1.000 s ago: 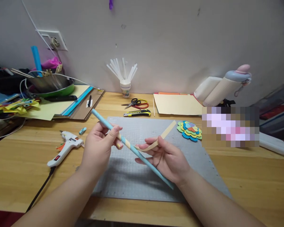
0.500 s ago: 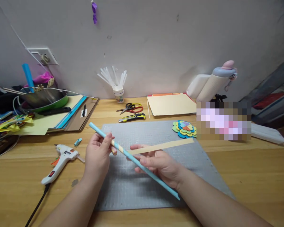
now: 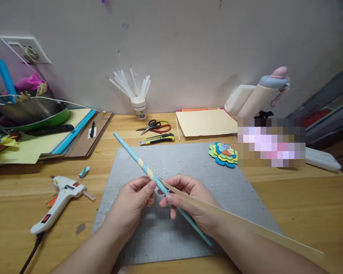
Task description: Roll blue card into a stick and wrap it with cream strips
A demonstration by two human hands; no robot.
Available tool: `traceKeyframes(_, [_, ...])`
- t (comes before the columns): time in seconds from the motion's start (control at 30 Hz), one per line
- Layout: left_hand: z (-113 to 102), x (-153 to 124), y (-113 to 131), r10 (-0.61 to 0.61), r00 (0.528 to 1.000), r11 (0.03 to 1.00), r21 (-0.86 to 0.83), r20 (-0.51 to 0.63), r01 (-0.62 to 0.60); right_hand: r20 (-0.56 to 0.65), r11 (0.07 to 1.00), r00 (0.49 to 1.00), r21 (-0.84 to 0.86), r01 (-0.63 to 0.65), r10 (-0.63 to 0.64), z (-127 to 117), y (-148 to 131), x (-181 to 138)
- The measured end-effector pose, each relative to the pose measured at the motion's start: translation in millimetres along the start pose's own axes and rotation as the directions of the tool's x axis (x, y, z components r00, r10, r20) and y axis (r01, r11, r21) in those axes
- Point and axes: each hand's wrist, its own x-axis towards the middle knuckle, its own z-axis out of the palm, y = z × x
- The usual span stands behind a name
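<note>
A thin light-blue paper tube slants across the middle, its upper end to the left. Cream bands wrap round it near its centre. From there a long cream paper strip runs down to the right over my right forearm. My left hand pinches the tube just below the bands, thumb on top. My right hand is closed on the tube a little lower, its thumb and fingers also at the start of the strip. Under both hands lies a grey cutting mat.
A white glue gun lies at left. Behind the mat are a yellow utility knife, scissors and a cup of white sticks. A layered paper flower sits at the mat's right corner, near cream paper sheets.
My left hand has slid down the tube, closer to my right. The strip's free end has swung from upper right to lower right, over my right forearm. The view has shifted slightly.
</note>
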Motion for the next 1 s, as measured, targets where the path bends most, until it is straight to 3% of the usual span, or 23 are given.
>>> traceKeyframes(0.37, [-3.7, 0.2, -2.2, 0.074, 0.997, 0.997, 0.014, -0.026, -0.074, 0.016, 0.993, 0.998, 0.097, -0.067, 0.065, 6.3, 1.1, -4.6])
traceKeyframes(0.6, [-4.2, 3.8, -8.1, 0.017, 1.000, 0.999, -0.045, 0.010, -0.017, 0.020, 0.969, 0.986, 0.186, -0.165, 0.164, 3.6, 5.6, -1.6])
traceKeyframes(0.8, [-1.5, 4.4, -5.9, 0.014, 0.999, 0.999, -0.049, 0.043, -0.012, -0.002, 0.969, 0.987, 0.191, -0.155, 0.159, 4.2, 4.8, -0.6])
traceKeyframes(0.9, [-3.7, 4.5, 0.4, -0.006, 1.000, 0.997, -0.074, 0.006, 0.006, 0.007, 0.975, 0.985, 0.145, -0.171, 0.172, 1.9, -0.2, -0.4])
traceKeyframes(1.0, [-10.8, 6.3, 10.9, 0.046, 0.995, 0.985, -0.161, -0.084, -0.059, 0.057, 0.976, 0.977, 0.058, -0.210, 0.206, -3.0, -6.9, 0.0])
